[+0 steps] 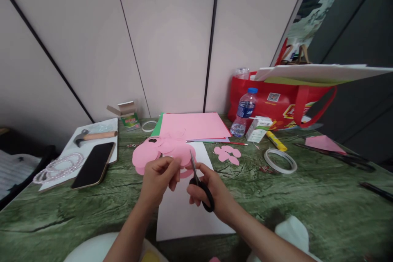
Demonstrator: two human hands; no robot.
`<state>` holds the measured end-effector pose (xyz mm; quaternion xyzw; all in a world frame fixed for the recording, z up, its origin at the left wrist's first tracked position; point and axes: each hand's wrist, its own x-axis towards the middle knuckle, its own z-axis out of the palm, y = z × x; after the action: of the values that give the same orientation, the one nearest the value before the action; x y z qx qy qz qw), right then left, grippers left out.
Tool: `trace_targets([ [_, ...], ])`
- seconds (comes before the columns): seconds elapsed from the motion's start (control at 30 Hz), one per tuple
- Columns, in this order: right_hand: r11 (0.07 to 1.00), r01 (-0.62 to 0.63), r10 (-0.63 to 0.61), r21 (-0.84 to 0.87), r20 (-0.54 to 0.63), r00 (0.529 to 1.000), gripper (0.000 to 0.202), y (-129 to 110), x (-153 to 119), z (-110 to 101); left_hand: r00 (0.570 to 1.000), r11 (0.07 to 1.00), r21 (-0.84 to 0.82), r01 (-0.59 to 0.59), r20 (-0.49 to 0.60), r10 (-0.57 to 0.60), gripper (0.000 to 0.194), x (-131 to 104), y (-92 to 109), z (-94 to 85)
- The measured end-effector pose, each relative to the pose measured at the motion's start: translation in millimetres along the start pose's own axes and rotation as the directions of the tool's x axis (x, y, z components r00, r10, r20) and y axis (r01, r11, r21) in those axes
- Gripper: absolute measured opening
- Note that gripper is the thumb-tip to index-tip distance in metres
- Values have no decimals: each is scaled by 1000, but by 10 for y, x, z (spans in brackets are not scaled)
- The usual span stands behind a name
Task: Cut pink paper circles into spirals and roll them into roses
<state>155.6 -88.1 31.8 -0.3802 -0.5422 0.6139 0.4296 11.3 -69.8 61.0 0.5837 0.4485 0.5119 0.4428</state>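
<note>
My left hand pinches the lower edge of a rounded pink paper piece between thumb and fingers. My right hand grips a pair of scissors with black handles, its fingers in the loops. The blades point up and lie along the right edge of that pink piece. Beneath both hands is a white sheet of paper. More rounded pink cut-outs overlap to the left, partly behind my left hand. Small pink petal shapes lie to the right on the table.
A stack of pink paper lies at the back. To the right stand a water bottle, a small carton and a red bag; a tape roll and glue stick lie nearer. On the left are a phone and a hammer.
</note>
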Motion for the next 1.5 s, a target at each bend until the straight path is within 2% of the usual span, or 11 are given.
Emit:
trace_targets([
  [0.17, 999, -2, 2, 33, -13, 1000, 47, -5, -2, 10, 998, 1000, -17, -22, -65, 21, 36, 4, 6, -4],
  [0.33, 999, 15, -14, 36, -11, 1000, 44, -30, -23, 27, 1000, 998, 58, -6, 19, 5, 34, -9, 16, 17],
  [0.53, 998, 20, -22, 52, 30, 999, 42, 36, -2, 24, 999, 993, 116, 16, 30, -19, 36, -30, 41, 38],
  [0.7, 985, 109, -112, 136, 16, 994, 41, 36, 29, 23, 990, 992, 123, 17, 135, -34, 35, -31, 38, 41],
  [0.8, 977, 133, -136, 164, 10, 991, 42, 15, 31, 30, 988, 993, 120, 19, 151, -37, 34, -24, 24, 45],
  [1.0, 978, 84, -86, 191, 2, 996, 47, 9, 22, 24, 989, 991, 130, 29, 143, -48, 35, -17, 9, 42],
  [1.23, 989, 67, -68, 133, 1, 998, 46, 46, 18, -3, 997, 986, 162, 27, 68, -39, 37, -29, 41, 32],
  [1.5, 997, 37, -36, 60, -17, 999, 45, 8, 0, 14, 1000, 993, 120, 4, 28, -7, 36, -12, 25, 18],
])
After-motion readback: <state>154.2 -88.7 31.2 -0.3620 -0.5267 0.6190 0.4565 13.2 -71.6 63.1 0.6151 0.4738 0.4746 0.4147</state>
